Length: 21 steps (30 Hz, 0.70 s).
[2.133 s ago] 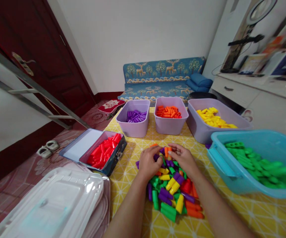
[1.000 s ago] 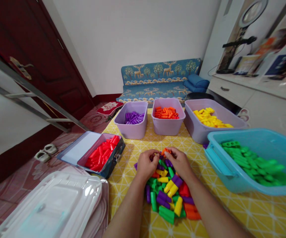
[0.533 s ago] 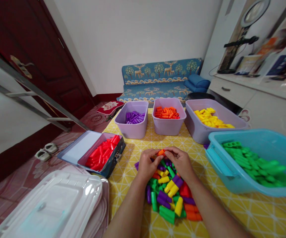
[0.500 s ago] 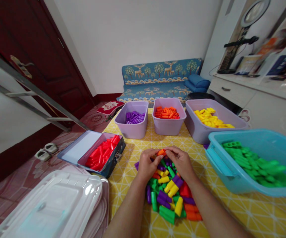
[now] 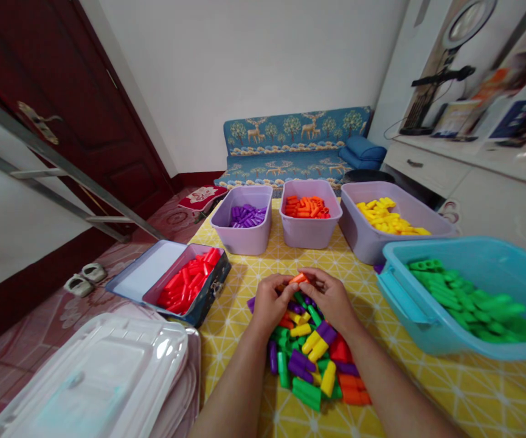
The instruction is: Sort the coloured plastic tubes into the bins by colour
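Observation:
An orange plastic tube piece [image 5: 298,278] is pinched between my two hands, above the far side of a mixed pile. My left hand [image 5: 273,298] has its thumb and fingers closed on the piece's left end. From the other side, my right hand [image 5: 331,297] grips its right end. Below them lies the pile of plastic tube pieces in several colours, among them a green piece [image 5: 307,394], a yellow piece [image 5: 328,378], purple pieces [image 5: 301,365] and orange pieces [image 5: 354,389]. Some pieces are hidden under my hands and forearms.
Around the pile stand a purple-piece bin [image 5: 250,241], an orange-piece bin [image 5: 308,234], a yellow-piece bin [image 5: 358,234] and a blue green-piece bin [image 5: 427,328]. At left sit an open case [image 5: 203,307] of red pieces and stacked clear lids [image 5: 107,377] on the yellow tablecloth [image 5: 230,304].
My right fingers have shifted slightly on the orange piece, which tilts a little differently. Both hands stay over the pile; the bins have not moved.

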Motion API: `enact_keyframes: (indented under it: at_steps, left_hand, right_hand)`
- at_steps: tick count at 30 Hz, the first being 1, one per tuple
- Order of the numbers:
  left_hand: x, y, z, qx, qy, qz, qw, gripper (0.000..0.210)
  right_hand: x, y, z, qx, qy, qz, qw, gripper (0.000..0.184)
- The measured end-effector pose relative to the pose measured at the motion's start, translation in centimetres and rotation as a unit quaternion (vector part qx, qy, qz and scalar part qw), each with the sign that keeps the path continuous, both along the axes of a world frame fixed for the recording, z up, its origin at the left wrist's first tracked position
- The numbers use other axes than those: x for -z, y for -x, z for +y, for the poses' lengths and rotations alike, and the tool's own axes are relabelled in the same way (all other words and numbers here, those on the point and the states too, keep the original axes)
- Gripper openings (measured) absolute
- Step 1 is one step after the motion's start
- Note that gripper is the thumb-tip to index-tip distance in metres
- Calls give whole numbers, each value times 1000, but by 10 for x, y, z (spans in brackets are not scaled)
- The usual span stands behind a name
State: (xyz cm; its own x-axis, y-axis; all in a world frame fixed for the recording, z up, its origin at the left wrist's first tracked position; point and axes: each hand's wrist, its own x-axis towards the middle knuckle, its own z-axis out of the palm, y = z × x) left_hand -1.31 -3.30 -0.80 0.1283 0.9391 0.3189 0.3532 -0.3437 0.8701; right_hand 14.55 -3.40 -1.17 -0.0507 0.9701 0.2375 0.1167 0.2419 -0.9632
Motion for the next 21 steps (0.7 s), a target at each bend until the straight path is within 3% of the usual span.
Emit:
enact_keyframes:
  at_steps: [13, 21]
  left_hand:
    - [1, 0, 1, 8, -6, -10, 1000, 27]
    - [4, 0, 1, -3, 25, -24, 999, 27]
  right_hand:
    - [5, -1, 2, 9, 16, 42, 999, 34]
    - [-4, -1, -1, 8, 39, 62, 997, 30]
